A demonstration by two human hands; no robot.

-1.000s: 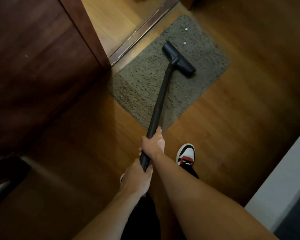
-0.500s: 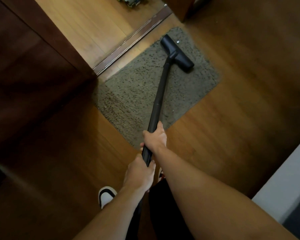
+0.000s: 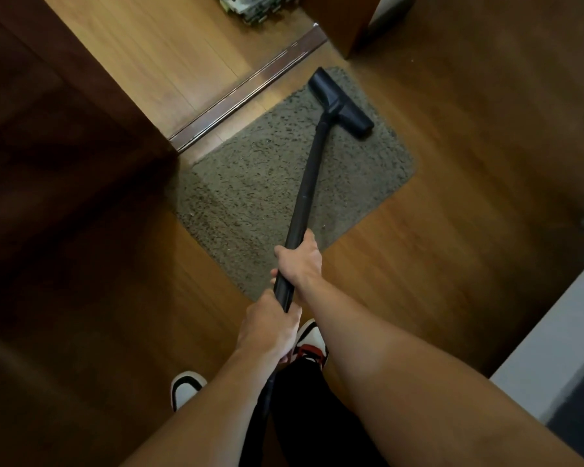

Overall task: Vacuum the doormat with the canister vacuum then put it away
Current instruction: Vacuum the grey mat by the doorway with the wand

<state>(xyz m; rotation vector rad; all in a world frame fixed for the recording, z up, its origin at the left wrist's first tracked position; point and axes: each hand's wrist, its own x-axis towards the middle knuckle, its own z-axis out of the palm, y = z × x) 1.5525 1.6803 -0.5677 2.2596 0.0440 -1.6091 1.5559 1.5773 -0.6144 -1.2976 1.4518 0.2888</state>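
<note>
The grey shaggy doormat (image 3: 267,183) lies on the wooden floor (image 3: 452,230), its far edge just beside a dark door threshold strip (image 3: 250,89). The vacuum's black floor head (image 3: 343,104) sits on the mat's far right corner, set at a slant. The black wand (image 3: 305,197) runs from it back toward the person. The right hand (image 3: 299,262) has its grip closed round the wand, higher up. The left hand (image 3: 267,328) has its grip wrapped round the wand's near end, just behind the right. Below the hands are black trousers (image 3: 311,416) and two white sneakers (image 3: 184,389), both on the floor short of the mat. A dark wooden door (image 3: 54,136) stands at the left.
</note>
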